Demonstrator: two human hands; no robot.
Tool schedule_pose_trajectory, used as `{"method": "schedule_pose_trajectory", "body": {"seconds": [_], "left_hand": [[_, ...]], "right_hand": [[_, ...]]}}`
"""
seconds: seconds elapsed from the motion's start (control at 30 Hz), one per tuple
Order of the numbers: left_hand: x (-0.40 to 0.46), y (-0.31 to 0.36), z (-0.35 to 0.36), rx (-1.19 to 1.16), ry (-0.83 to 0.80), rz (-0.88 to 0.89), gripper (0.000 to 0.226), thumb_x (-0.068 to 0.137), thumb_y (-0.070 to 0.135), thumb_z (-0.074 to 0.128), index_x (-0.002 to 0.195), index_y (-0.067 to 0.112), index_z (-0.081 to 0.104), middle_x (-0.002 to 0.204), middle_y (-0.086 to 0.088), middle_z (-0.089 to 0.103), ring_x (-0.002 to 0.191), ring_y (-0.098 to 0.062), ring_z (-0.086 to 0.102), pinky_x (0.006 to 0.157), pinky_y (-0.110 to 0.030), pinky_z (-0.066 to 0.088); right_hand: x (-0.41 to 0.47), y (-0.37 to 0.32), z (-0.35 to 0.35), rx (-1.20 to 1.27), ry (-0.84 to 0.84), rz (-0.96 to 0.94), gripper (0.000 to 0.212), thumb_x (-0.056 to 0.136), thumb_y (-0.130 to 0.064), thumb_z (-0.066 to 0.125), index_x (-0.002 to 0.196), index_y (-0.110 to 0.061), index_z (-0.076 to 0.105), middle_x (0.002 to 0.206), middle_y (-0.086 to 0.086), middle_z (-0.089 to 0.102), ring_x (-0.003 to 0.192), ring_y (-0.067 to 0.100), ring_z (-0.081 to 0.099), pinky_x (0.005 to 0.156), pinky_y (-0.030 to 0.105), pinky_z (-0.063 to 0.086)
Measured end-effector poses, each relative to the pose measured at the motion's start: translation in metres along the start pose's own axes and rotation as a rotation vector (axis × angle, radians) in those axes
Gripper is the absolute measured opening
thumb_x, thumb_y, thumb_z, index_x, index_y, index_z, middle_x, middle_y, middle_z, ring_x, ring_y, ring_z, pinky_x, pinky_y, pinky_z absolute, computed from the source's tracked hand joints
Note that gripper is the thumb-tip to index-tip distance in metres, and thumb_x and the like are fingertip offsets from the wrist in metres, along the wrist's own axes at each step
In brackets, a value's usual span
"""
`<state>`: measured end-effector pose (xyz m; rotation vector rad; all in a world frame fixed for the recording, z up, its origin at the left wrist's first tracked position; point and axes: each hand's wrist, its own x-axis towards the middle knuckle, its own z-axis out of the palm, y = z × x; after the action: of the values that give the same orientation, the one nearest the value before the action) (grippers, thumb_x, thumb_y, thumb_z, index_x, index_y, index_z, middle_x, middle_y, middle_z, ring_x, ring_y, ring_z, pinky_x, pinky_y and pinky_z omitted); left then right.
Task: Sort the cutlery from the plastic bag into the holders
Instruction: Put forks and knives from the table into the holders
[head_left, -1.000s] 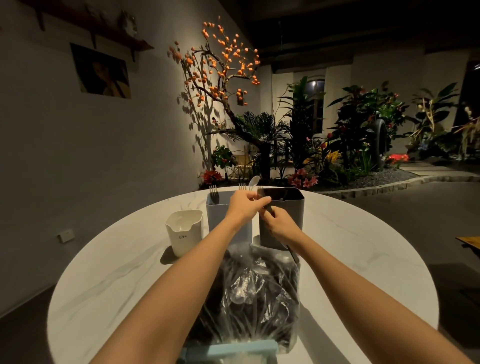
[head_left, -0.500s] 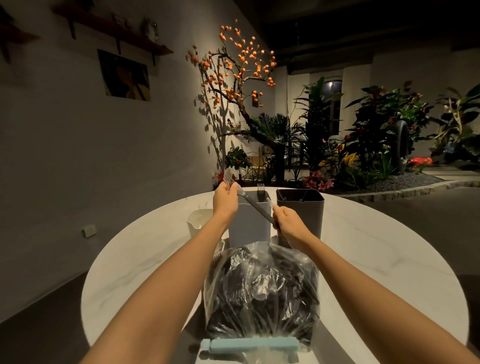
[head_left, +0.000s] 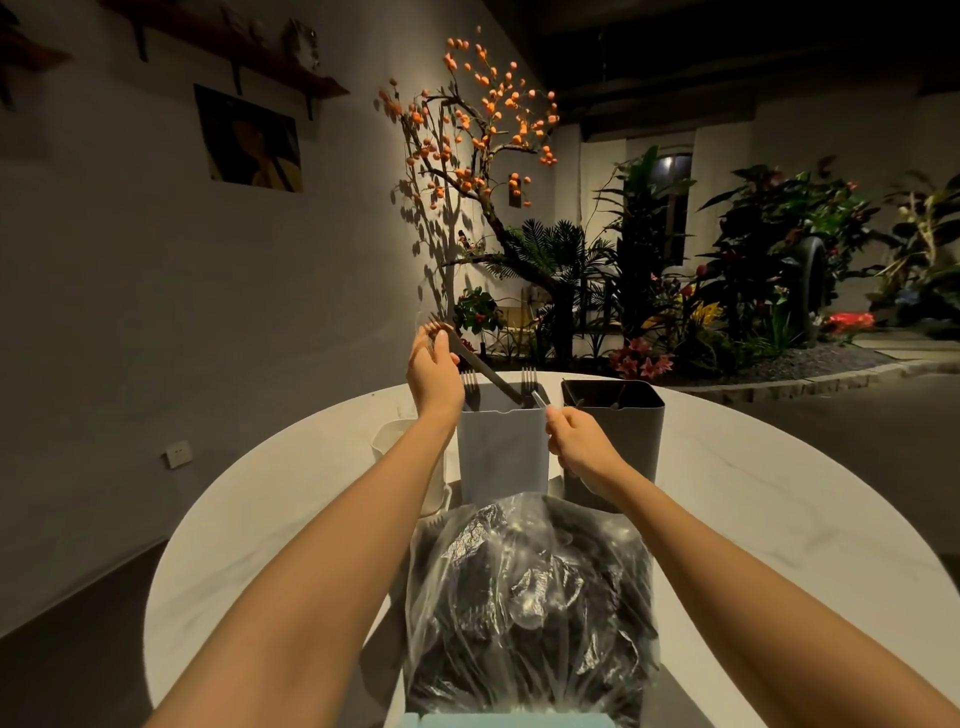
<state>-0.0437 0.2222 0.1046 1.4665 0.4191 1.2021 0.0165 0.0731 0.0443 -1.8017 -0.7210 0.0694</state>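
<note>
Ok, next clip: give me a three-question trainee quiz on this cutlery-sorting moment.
1. True or false: the left hand holds a fork slanting into the light grey holder.
2. Where does the plastic bag lie? A) behind the holders B) in front of them C) on the floor
3. Fill in: the holder right of the light grey one is ____ grey.

Key: 1 true; 2 B; 3 dark.

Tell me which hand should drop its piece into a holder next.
Left, probably. The left hand holds a fork whose handle already slants into the light holder, beside other forks. The right hand grips a clear piece beside that holder's rim.
</note>
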Motion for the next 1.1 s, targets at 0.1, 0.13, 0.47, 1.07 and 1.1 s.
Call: {"method": "schedule_pose_trajectory", "body": {"seconds": [0.1,0.13,0.47,1.07,1.1], "left_hand": [[0.002,-0.011,0.001,0.195,-0.153,0.073,0.028,0.101,0.020,0.047,0.122,0.009,0.062,0.111,-0.008,0.065,0.102,-0.019,0.059,0.082,-0.026,0.047],[0.001,-0.015,0.001,0.249,-0.214,0.078,0.029,0.100,0.019,0.050,0.125,0.010,0.061,0.110,-0.006,0.066,0.100,-0.017,0.059,0.082,-0.024,0.046],[-0.031,-0.023,-0.003,0.181,-0.387,-0.089,0.036,0.103,0.040,0.035,0.075,0.017,0.034,0.073,0.001,0.040,0.061,-0.020,0.041,0.053,-0.024,0.029],[-0.071,-0.024,-0.033,0.105,-0.752,-0.482,0.046,0.103,0.046,0.030,0.079,0.014,0.052,0.060,0.002,0.041,0.047,-0.007,0.031,0.046,-0.019,0.026],[-0.072,-0.025,-0.034,0.098,-0.780,-0.490,0.048,0.100,0.053,0.033,0.078,0.015,0.051,0.060,0.003,0.041,0.047,-0.007,0.030,0.047,-0.020,0.025]], "right_hand": [[0.003,0.000,0.003,0.022,-0.005,0.010,0.036,0.104,-0.029,0.034,0.072,-0.015,0.045,0.063,0.001,0.043,0.052,0.010,0.033,0.047,0.022,0.026],[0.003,-0.001,0.004,0.045,-0.009,0.012,0.036,0.104,-0.029,0.035,0.073,-0.014,0.046,0.062,0.001,0.043,0.052,0.010,0.033,0.046,0.022,0.026],[-0.006,-0.014,0.004,0.599,-0.070,0.161,0.030,0.105,-0.016,0.030,0.081,-0.013,0.048,0.061,0.000,0.043,0.038,0.003,0.036,0.039,0.013,0.028],[-0.013,-0.027,0.032,0.557,0.064,0.103,0.029,0.100,-0.009,0.042,0.076,-0.012,0.056,0.059,0.002,0.036,0.055,0.011,0.032,0.053,0.025,0.028],[-0.015,-0.029,0.032,0.547,0.053,0.097,0.028,0.100,-0.010,0.042,0.078,-0.012,0.058,0.061,0.002,0.039,0.057,0.011,0.035,0.053,0.025,0.029]]}}
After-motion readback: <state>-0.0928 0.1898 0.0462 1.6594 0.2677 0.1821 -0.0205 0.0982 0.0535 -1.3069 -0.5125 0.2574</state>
